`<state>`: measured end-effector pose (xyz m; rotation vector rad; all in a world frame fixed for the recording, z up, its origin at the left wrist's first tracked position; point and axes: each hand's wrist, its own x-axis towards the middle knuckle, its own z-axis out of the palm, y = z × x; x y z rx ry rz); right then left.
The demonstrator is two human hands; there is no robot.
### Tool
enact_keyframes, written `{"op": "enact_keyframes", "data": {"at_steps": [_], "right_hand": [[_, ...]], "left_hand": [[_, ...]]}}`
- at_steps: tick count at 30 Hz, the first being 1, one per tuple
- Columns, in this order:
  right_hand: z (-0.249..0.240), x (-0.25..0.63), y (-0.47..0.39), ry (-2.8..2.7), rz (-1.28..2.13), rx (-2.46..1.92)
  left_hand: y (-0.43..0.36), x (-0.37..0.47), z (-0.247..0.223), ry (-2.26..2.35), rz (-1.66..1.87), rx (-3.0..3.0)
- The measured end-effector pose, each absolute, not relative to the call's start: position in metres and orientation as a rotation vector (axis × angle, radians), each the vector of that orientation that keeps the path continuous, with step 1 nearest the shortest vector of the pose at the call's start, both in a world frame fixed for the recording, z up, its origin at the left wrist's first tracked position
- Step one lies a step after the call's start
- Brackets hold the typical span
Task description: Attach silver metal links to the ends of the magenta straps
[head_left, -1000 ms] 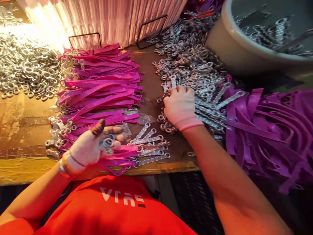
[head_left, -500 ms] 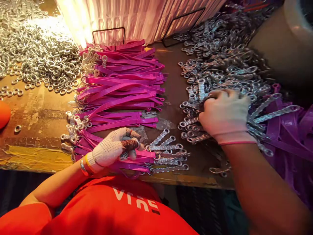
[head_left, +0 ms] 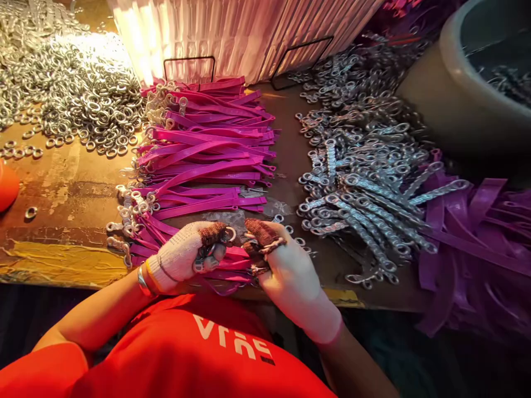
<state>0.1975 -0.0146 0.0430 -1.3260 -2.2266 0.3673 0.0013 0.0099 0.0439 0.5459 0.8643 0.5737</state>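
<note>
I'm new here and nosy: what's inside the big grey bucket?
Small metal pieces show inside the grey bucket; its near wall covers whatever lies deeper, and the picture's edge cuts off the rest.

Single head-worn view, forward and down, close above the table (head_left: 287,132)

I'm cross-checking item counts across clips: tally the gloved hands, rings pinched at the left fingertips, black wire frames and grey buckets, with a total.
Gloved hands: 2 (left hand, right hand)
Pinched ring: 1
Black wire frames: 2
Grey bucket: 1
Total: 6
Heaped rings and pink straps overlap too much to count.
</note>
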Motion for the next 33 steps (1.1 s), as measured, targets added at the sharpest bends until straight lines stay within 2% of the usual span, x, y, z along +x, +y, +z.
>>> {"op": "enact_keyframes", "data": {"at_steps": [4, 10, 14, 19, 25, 30, 33], "right_hand": [[0.041, 0.200, -0.022, -2.273, 0.276, -1.293], [0.049, 0.183, -0.025, -2.165, 0.611, -1.276], [0.047, 0.175, -0.027, -2.037, 0.568, -1.285], [0.063, 0.185, -0.025, -2.099, 0.677, -1.361], [0.067, 0.194, -0.024, -2.293, 0.645, -1.326], [0.044, 0.185, -0.040, -2.194, 0.428, -1.353], [0.037, 0.185, -0.041, -2.063, 0.545, -1.411]], "left_hand": [[0.003, 0.000, 0.045, 0.840, 0.582, 0.610], [-0.010, 0.008, 0.048, 0.830, 0.676, 0.696], [-0.009, 0.007, 0.051, 0.868, 0.566, 0.707], [-0.001, -0.010, 0.058, 1.076, 0.624, 1.220], [0.001, -0.011, 0.059, 1.019, 0.569, 1.715], [-0.004, 0.000, 0.059, 0.983, 0.562, 1.142], [-0.001, 0.007, 0.050, 0.906, 0.571, 0.781]]}}
